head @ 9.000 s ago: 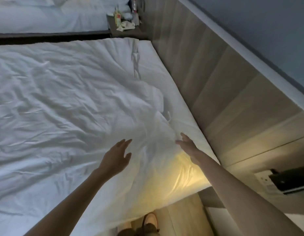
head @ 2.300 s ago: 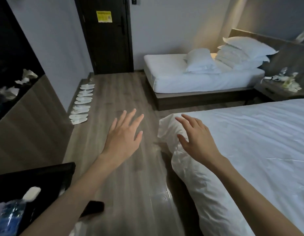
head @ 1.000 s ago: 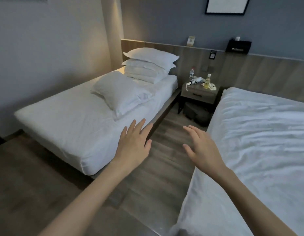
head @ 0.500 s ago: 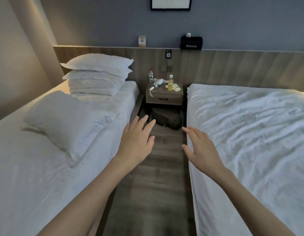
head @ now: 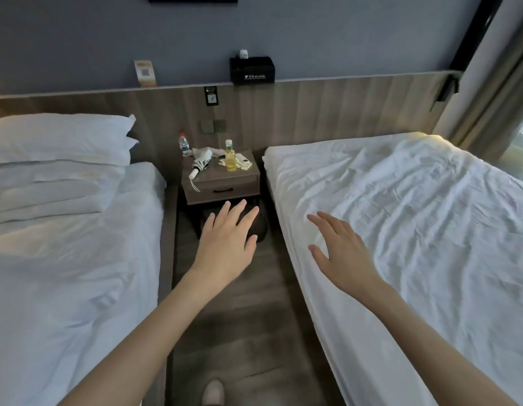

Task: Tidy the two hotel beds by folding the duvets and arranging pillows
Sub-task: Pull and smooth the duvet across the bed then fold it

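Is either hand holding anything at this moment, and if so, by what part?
Nothing is held. The left hand hovers open over the floor between the beds; the right hand hovers open above the right bed's edge.

The left hand (head: 225,244) and right hand (head: 339,253) are bare, with bare forearms (head: 155,323) behind them; a pale, rounded slipper (head: 213,392) covers one foot.

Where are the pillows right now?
In the head view, the pillows are stacked at the head of the left bed, by the wooden headboard, just left of the nightstand.
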Demonstrator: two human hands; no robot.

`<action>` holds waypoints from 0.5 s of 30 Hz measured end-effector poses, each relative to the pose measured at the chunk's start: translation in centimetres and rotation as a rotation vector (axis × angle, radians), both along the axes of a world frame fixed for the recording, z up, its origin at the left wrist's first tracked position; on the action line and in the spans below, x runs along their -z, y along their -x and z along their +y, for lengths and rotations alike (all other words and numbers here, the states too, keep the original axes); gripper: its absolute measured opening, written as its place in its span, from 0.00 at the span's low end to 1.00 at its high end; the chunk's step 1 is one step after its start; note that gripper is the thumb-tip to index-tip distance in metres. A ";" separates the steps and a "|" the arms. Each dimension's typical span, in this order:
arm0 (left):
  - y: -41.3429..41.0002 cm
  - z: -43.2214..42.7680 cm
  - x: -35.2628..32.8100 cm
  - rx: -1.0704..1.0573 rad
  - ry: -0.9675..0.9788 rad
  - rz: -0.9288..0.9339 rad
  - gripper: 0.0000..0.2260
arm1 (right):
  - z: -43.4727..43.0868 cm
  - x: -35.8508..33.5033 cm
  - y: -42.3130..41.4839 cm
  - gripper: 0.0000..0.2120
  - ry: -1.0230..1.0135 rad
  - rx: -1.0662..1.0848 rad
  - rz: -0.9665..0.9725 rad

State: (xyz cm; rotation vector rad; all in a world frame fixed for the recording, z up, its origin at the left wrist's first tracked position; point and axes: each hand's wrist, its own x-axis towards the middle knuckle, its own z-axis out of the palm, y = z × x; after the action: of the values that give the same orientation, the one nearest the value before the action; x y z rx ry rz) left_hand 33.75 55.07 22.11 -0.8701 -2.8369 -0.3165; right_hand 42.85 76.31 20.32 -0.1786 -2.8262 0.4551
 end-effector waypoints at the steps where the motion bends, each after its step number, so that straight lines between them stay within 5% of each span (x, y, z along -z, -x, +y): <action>1: 2.5 0.6 0.5 0.027 0.007 -0.001 0.25 | 0.3 0.3 2.0 0.26 -0.009 0.022 0.004; 15: 35.2 13.0 3.3 0.411 0.089 -0.104 0.24 | 8.2 1.7 26.2 0.26 0.008 0.387 -0.081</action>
State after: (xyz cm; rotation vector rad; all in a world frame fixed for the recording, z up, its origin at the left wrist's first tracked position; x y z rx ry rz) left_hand -1.49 68.12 18.81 -1.4989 -2.7600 -0.2914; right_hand 16.60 84.49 18.61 -0.7424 -2.7694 0.3765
